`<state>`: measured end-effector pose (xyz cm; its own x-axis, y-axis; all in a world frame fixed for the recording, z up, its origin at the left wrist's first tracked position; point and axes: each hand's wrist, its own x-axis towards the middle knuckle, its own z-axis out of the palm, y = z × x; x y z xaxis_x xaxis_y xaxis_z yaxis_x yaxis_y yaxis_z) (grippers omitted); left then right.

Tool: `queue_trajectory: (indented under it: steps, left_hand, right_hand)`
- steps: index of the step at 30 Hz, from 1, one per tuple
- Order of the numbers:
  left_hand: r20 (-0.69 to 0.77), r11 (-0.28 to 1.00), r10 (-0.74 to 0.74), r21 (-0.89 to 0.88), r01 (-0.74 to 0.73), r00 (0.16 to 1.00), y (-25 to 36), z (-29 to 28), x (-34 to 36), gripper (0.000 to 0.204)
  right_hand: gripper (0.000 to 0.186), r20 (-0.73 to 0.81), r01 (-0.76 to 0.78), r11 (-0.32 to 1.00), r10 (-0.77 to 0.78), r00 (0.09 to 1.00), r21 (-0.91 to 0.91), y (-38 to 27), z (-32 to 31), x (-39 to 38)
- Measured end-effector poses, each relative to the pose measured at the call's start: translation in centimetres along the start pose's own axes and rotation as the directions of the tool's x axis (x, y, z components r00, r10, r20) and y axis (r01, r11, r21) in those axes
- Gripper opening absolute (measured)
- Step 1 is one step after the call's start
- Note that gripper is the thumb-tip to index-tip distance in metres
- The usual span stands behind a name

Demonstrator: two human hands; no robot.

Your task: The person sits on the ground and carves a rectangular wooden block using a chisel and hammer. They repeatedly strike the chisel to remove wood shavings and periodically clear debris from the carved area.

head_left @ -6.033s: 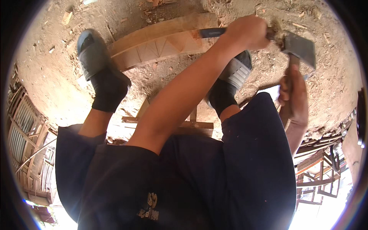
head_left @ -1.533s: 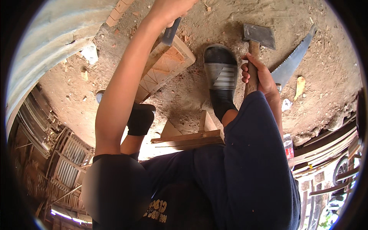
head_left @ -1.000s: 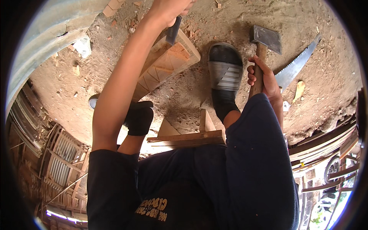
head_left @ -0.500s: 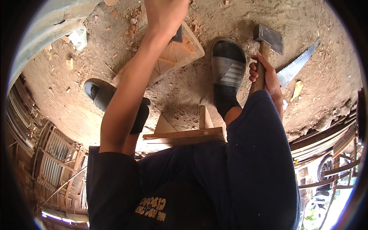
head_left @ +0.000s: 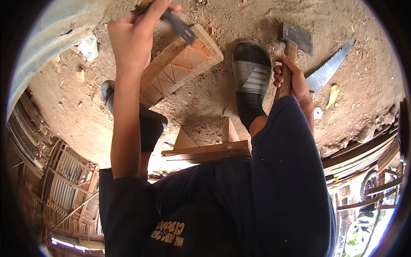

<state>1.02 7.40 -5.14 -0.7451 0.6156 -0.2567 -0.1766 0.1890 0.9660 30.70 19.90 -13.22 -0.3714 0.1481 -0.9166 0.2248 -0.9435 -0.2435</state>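
Up at the top left, my left hand (head_left: 132,40) is closed on a dark chisel (head_left: 179,26), partly blurred, with a pale, frayed upper end. Its blade end hangs over or on a wooden board (head_left: 180,75) carved with triangular grooves, which lies slanting on the dirt beside my left foot. My right hand (head_left: 295,81) grips the wooden handle of a hammer (head_left: 297,38) with a broad dark metal head, held upright in the picture near my right knee. Just right of it, a saw (head_left: 332,64) lies on the ground.
A low wooden seat (head_left: 205,150) is between my legs. My sandalled right foot (head_left: 250,70) stands right of the board. A corrugated sheet (head_left: 47,43) curves along the left, near a white plastic scrap (head_left: 87,48). Stacked timber (head_left: 355,154) and a wheel (head_left: 368,186) are at the lower right.
My left hand has swung left and turned over with the chisel, uncovering more of the board. Six seconds ago it was at the upper right beside the hammer head.
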Motion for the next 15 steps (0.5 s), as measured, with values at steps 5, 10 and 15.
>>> queue_trajectory:
  steps: [5,10,15]
  left_hand:
    - [-0.075,0.925,0.136,0.366,-0.100,0.988,-0.2,0.9,-1.4,0.016]
    - [-0.006,0.989,-0.079,-0.129,0.077,0.997,-2.9,-0.8,-1.2,0.016]
    - [0.119,0.979,-0.181,-0.072,0.190,0.976,-3.8,-0.2,-1.9,0.037]
  right_hand:
    - [0.030,0.032,0.007,1.000,-0.007,0.999,0.008,0.1,-0.1,0.2]
    - [0.031,0.043,0.017,1.000,-0.017,0.999,0.002,0.2,0.0,0.2]
    - [0.029,0.126,0.018,0.993,-0.033,0.991,0.116,0.6,-0.9,0.4]
